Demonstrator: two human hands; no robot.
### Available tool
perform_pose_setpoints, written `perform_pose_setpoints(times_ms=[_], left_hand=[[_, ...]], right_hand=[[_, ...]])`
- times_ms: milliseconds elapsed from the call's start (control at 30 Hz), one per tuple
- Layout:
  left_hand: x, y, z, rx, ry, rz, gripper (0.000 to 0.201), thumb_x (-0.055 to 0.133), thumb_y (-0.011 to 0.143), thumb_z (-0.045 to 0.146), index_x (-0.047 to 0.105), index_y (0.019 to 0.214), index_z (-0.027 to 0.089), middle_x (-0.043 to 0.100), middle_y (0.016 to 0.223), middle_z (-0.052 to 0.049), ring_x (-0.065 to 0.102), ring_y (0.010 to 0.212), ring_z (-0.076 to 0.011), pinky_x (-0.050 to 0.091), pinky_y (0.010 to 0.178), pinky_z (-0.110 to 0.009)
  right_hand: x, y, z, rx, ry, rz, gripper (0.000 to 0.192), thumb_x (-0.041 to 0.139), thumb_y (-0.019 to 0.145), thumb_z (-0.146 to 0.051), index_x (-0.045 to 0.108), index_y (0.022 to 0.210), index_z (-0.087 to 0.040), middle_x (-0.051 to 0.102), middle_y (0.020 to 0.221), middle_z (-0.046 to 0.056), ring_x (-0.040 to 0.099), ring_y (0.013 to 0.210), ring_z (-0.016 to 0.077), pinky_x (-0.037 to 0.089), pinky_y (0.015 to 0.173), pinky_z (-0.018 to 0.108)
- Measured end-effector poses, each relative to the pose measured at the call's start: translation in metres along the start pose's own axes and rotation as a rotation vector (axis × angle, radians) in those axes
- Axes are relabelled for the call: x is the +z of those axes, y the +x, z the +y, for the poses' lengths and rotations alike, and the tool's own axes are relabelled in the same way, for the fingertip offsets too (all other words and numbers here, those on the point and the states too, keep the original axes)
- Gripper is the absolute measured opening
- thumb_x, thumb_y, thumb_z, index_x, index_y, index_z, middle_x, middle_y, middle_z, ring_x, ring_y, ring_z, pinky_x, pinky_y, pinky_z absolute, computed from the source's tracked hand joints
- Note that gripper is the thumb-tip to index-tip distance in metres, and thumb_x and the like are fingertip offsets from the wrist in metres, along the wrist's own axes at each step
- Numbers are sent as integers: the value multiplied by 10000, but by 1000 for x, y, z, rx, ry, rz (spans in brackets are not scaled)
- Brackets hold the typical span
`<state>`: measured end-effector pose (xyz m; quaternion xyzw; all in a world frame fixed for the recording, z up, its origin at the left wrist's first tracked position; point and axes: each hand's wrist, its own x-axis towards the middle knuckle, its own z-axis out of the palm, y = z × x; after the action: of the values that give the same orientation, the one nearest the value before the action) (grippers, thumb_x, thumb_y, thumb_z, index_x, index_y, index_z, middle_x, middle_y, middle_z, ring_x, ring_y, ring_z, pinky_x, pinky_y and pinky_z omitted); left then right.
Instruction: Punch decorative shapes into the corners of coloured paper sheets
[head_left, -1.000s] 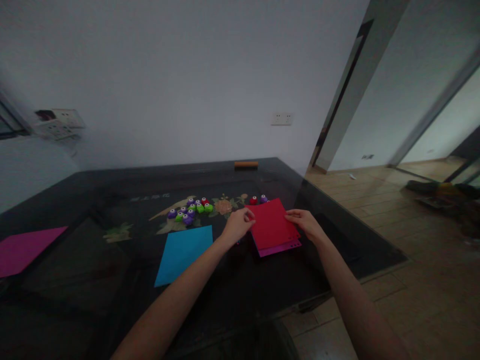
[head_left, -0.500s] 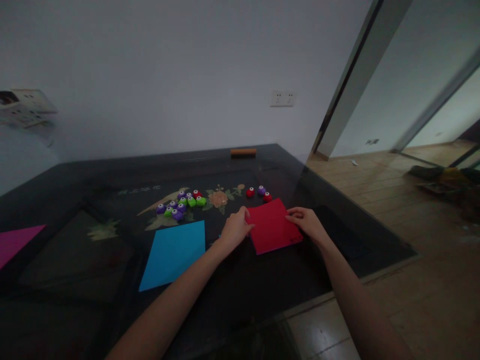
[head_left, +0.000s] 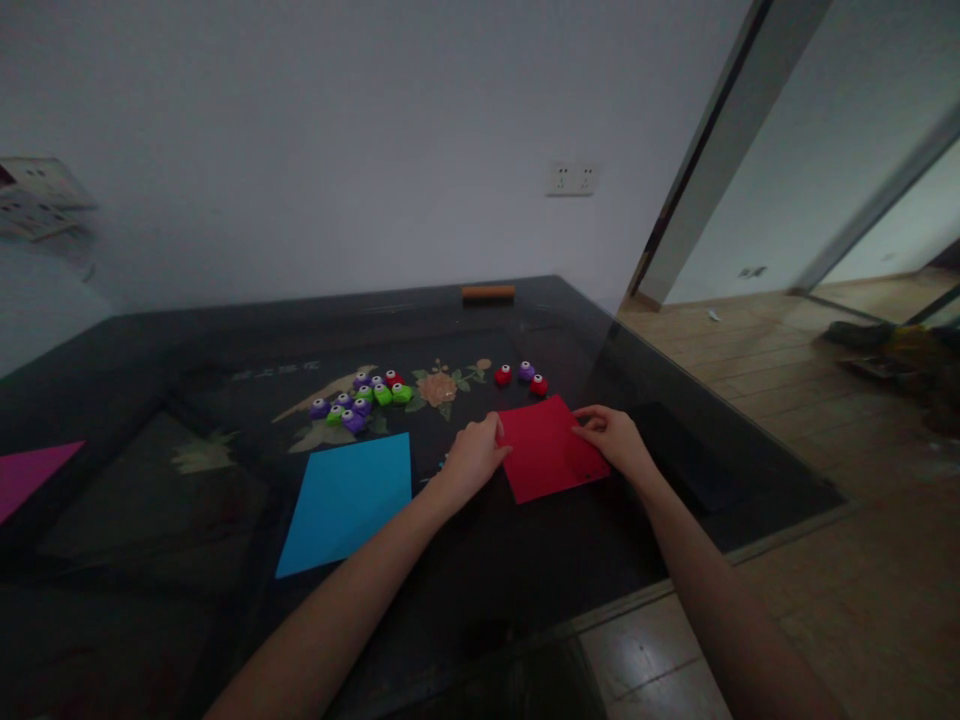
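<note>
A red sheet of paper (head_left: 551, 455) lies between my hands over the dark tabletop. My left hand (head_left: 478, 450) pinches its left edge, thumb and fingers closed on it. On the opposite edge my right hand (head_left: 611, 437) grips the sheet between thumb and fingertips. Small dark marks show near its lower right corner. Left of my forearm rests a blue sheet of paper (head_left: 349, 500). Just beyond the red sheet sit two small red eye-shaped pieces (head_left: 503, 375) and a purple eye-shaped piece (head_left: 526, 371).
Several purple, green and red eye pieces (head_left: 364, 400) cluster behind the blue sheet. A pink sheet (head_left: 34, 475) lies at the far left. Against the table's back edge is a brown cylinder (head_left: 487, 293). The dark table (head_left: 465, 590) meets a wall with a socket (head_left: 571, 179).
Both hands stay on the red sheet, which has hardly moved. The whole view has shifted slightly, with the wall socket now higher in the picture.
</note>
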<state>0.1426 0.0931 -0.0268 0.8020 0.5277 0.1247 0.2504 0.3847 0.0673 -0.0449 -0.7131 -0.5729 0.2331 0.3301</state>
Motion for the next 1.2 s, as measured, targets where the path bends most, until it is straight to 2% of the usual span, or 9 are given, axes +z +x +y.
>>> perform_pose_setpoints(times_ms=[267, 467, 567, 733, 833, 933, 1000, 1067, 1200], left_hand=[[-4, -7, 8, -14, 37, -8, 214, 614, 792, 278, 534, 967, 185, 654, 865, -119, 636, 842, -284, 439, 699, -348], [-7, -8, 6, -24, -90, 31, 194, 631, 758, 260, 533, 909, 187, 635, 843, -101, 619, 833, -291, 437, 720, -381], [-18, -6, 5, -17, -238, 68, 131, 595, 782, 249, 521, 874, 193, 626, 860, -72, 606, 835, -244, 444, 752, -363], [-33, -8, 11, -37, -558, 89, 192, 478, 852, 199, 460, 1041, 172, 552, 1168, -132, 589, 1002, -186, 473, 812, -298], [-37, -13, 19, -99, -931, 28, 221, 480, 846, 169, 452, 1065, 168, 493, 1272, -149, 564, 1080, -183, 461, 871, -288], [-39, -18, 26, -222, -1302, -2, 262, 540, 793, 120, 484, 1043, 178, 414, 1361, -140, 488, 1185, -216, 404, 953, -328], [-39, -20, 28, -287, -1365, 0, 315, 546, 789, 122, 485, 1088, 199, 409, 1371, -123, 425, 1248, -224, 340, 1008, -366], [-39, -22, 29, -339, -1392, -27, 368, 541, 794, 145, 466, 1144, 228, 469, 1325, -106, 402, 1271, -222, 277, 1042, -407], [-37, -23, 29, -401, -1421, -97, 438, 549, 779, 172, 441, 1192, 266, 517, 1288, -90, 403, 1274, -227, 235, 1050, -449]], right_hand=[[3, -4, -4, -47, -145, 53, 367, 645, 698, -268, 624, 1053, -178, 612, 660, -6, 558, 588, 150, 419, 566, 265], [2, -2, 2, -125, -214, 111, 346, 641, 696, -292, 639, 1027, -193, 574, 744, 9, 519, 609, 142, 404, 570, 267], [1, -2, 3, -148, -172, 185, 305, 625, 707, -318, 652, 980, -183, 588, 788, 30, 518, 619, 143, 418, 587, 275], [2, -4, -1, -103, -6, 209, 271, 605, 715, -285, 645, 956, -168, 648, 810, 48, 593, 707, 169, 467, 651, 295], [2, -3, -1, -80, 88, 204, 255, 597, 722, -268, 643, 952, -167, 675, 826, 64, 627, 770, 186, 491, 701, 315], [1, -2, 0, -47, 193, 182, 247, 597, 728, -262, 639, 949, -161, 685, 836, 74, 642, 769, 193, 510, 692, 325], [1, -1, 2, -11, 294, 149, 250, 600, 728, -251, 632, 958, -157, 690, 863, 83, 650, 743, 191, 522, 657, 320], [1, -1, 3, 25, 400, 113, 253, 606, 734, -248, 622, 969, -155, 694, 899, 93, 659, 735, 187, 532, 649, 313], [2, -1, 3, 65, 509, 82, 249, 623, 750, -262, 614, 975, -156, 702, 916, 96, 674, 759, 183, 542, 701, 311]])
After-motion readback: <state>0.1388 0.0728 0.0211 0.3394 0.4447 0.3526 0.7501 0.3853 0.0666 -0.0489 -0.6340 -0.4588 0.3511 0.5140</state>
